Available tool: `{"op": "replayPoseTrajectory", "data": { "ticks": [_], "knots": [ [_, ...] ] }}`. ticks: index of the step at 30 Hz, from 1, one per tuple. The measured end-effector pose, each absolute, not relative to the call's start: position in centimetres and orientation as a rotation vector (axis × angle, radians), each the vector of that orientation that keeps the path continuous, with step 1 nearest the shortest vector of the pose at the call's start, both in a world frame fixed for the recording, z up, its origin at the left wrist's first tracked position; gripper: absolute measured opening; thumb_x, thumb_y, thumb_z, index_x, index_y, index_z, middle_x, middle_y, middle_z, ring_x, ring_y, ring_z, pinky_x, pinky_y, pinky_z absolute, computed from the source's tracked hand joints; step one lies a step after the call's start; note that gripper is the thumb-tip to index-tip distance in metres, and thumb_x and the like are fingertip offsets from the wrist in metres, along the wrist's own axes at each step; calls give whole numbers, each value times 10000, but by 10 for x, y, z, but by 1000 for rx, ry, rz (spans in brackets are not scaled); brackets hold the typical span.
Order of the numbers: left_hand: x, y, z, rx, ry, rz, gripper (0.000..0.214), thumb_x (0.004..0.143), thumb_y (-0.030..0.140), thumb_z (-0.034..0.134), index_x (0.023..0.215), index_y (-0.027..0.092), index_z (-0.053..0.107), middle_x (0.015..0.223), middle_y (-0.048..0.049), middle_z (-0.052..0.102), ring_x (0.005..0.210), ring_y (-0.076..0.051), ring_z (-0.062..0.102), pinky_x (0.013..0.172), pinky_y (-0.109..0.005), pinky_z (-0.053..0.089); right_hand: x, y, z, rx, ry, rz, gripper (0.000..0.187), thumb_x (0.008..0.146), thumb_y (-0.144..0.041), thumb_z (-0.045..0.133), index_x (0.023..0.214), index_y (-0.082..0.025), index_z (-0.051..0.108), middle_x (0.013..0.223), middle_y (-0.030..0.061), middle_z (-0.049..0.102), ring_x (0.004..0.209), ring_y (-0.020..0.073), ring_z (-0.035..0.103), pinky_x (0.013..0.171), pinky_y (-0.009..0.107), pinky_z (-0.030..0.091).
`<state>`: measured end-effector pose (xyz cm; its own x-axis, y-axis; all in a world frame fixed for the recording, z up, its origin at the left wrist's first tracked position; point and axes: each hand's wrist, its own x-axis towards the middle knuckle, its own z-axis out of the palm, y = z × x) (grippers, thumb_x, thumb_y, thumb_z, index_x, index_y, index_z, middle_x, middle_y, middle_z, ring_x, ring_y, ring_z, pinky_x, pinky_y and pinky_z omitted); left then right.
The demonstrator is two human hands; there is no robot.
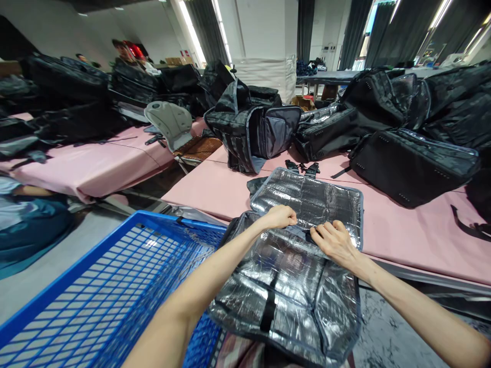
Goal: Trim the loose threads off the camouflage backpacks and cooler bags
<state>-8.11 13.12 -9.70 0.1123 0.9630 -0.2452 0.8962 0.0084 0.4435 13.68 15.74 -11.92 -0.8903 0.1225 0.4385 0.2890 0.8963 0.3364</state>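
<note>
Two hands are set on one insulated bag (291, 271), close together on the fold where the flap (307, 197) meets the body.

- Left hand (282, 217): closed in a loose fist, fingers bunched on the fold.
- Right hand (335, 240): just beside it, fingers curled, tips pinched on the dark edge binding. Whether a zip pull is caught under them cannot be told.

Position: the bag is laid open, foil lining up, at the near edge of the pink desk (402, 240). The flap is flat on the desk. The body hangs off the edge toward the person, with its left corner over the rim of a blue mesh crate (115, 266). A black webbing strap (268, 312) runs down the lining.

Handling, judged from the creasing and sag:
- Soft and light, with no frame felt to be in it. It will be folded wherever it is not supported.
- The foil face is likely slick and easily creased or torn, so it should not be pinched or dragged on.
- Better purchase is expected on the bound edges, the corners or the strap.
- If lifted from the fold alone, the body would be left to swing.

Further out, black bags (410, 163) are piled along the back of the desk, and an open camouflage-pattern bag (253, 133) stands behind the flap. A grey moulded panel (171, 122) lies on the next desk. Part of another person in blue (23, 220) is seen at the left edge.
</note>
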Motion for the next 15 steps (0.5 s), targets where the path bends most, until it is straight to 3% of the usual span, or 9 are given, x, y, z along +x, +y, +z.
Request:
{"op": "replayPoseTrajectory", "data": {
  "ticks": [4, 9, 15],
  "knots": [
    [-80, 130, -94, 1899, 1803, 175, 170, 710, 199, 508, 734, 196, 676, 729, 13, 671, 722, -137, 584, 633, -195, 368, 137, 170, -119, -481, -2682, -204, 138, 870, -173, 476, 829, -173, 607, 694, 30, 597, 667, 154, 459, 645, 316, 231],
    [-79, 129, -92, 1892, 1817, 172, 165, 712, 200, 514, 737, 195, 677, 719, 8, 667, 711, -140, 581, 648, -198, 382, 137, 187, -123, -545, -2666, 398, 108, 880, -252, 499, 867, -200, 593, 773, 3, 644, 712, 136, 518, 699, 288, 259],
    [-81, 130, -96, 1901, 1816, 189, 171, 714, 208, 503, 737, 195, 672, 728, 4, 666, 717, -146, 578, 650, -206, 379, 129, 186, -134, -555, -2628, 222, 98, 877, -230, 496, 878, -189, 584, 787, 11, 633, 737, 149, 497, 692, 291, 248]
  ]
}}
